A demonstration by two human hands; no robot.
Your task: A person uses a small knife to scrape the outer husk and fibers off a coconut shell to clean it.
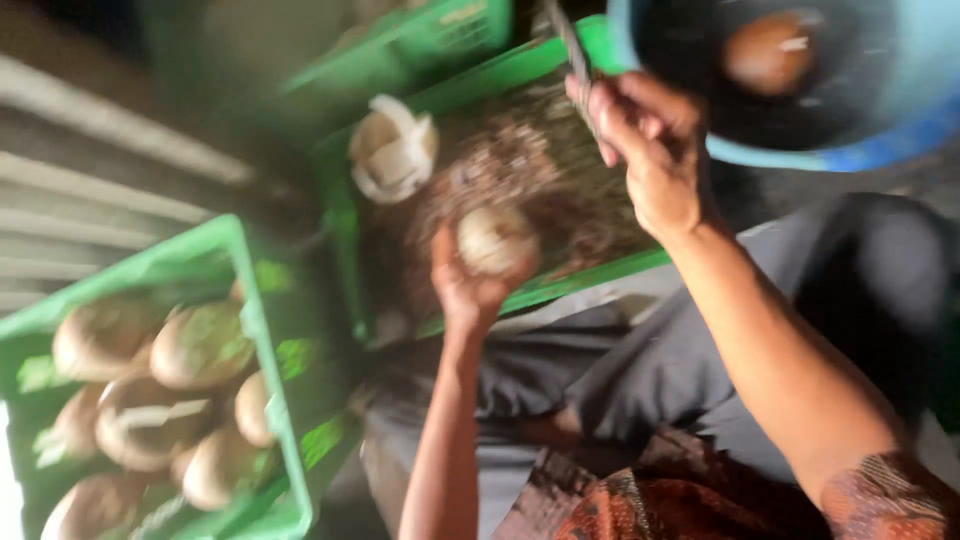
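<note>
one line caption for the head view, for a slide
Left hand holds a pale round husked fruit over a green crate of husk scraps, right hand gripping a blade.

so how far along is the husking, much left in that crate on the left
Looks partly done. One brown round fruit already sits in the blue tub, and the middle green crate holds fibrous scraps. In hand: the left hand holds a pale round fruit, the right hand grips a blade. Left: the green crate on the left holds several fruits.

Green crates (255, 330) (one holding brown round husked things (200, 345)) rest on the floor (90, 180).
</note>
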